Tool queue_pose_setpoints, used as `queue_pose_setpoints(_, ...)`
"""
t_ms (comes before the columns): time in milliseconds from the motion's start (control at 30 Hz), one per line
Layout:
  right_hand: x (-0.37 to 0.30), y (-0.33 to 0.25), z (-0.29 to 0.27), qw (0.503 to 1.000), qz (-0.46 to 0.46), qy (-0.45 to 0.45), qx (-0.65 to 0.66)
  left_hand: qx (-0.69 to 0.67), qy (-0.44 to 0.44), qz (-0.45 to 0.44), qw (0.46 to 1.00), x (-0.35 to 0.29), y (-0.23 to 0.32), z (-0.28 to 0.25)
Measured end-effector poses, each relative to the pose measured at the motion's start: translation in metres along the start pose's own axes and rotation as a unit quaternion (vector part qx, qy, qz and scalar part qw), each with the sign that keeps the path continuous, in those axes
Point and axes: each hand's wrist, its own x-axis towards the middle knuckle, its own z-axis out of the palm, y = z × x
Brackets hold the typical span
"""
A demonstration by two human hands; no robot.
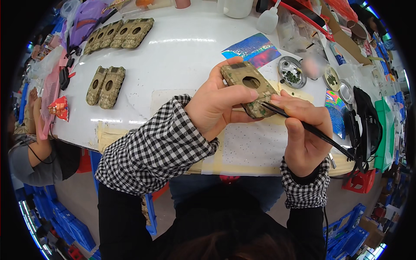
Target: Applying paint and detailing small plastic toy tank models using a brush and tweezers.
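My left hand [219,104] grips a tan camouflage model tank hull [249,84] with a round hole in its top, tilted above the white table [182,56]. My right hand [303,130] holds a thin black paintbrush [312,129] whose tip touches the hull's lower side. Both wrists wear black-and-white checked cuffs. Two more matching hulls [106,86] lie on the table to the left, and several lie in a row [120,34] at the far left.
Small metal dishes with green paint [291,71] sit right of my hands, beside an iridescent sheet [252,49] and a white squeeze bottle [268,19]. A paper work mat [247,147] is taped at the table's near edge. Another person [34,151] sits at the left.
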Motion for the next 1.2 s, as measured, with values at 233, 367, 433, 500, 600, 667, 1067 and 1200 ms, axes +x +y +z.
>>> queue_pose_setpoints(233,0.0005,-0.0008,-0.0002,1.000,0.007,0.005,0.027,-0.003,-0.005,-0.002,1.000,0.0016,-0.0014,-0.0018)
queue_pose_setpoints(367,0.0002,-0.0014,0.0006,0.998,0.019,0.016,0.050,-0.006,-0.009,0.004,1.000,0.0018,-0.0020,-0.0020)
queue_pose_setpoints(433,-0.0004,-0.0002,-0.0004,0.999,0.015,0.014,0.035,-0.007,-0.011,0.007,1.000,0.0015,-0.0017,-0.0019)
queue_pose_setpoints(500,-0.0013,0.0011,-0.0013,1.000,0.013,0.013,0.026,-0.008,-0.011,0.005,1.000,0.0018,-0.0018,-0.0017)
queue_pose_setpoints(600,-0.0014,0.0011,-0.0013,0.999,0.014,0.014,0.025,-0.008,-0.015,0.007,1.000,0.0016,-0.0013,-0.0017)
queue_pose_setpoints(667,-0.0013,0.0005,-0.0011,0.999,0.018,0.016,0.028,-0.007,-0.017,0.007,1.000,0.0014,-0.0009,-0.0016)
queue_pose_setpoints(1067,0.0028,-0.0037,-0.0029,1.000,0.018,-0.005,-0.013,0.010,-0.013,0.023,1.000,0.0004,0.0000,-0.0004)
queue_pose_setpoints(1200,0.0016,-0.0024,-0.0020,1.000,0.020,0.006,0.005,0.013,-0.013,0.024,1.000,0.0009,0.0003,0.0007)
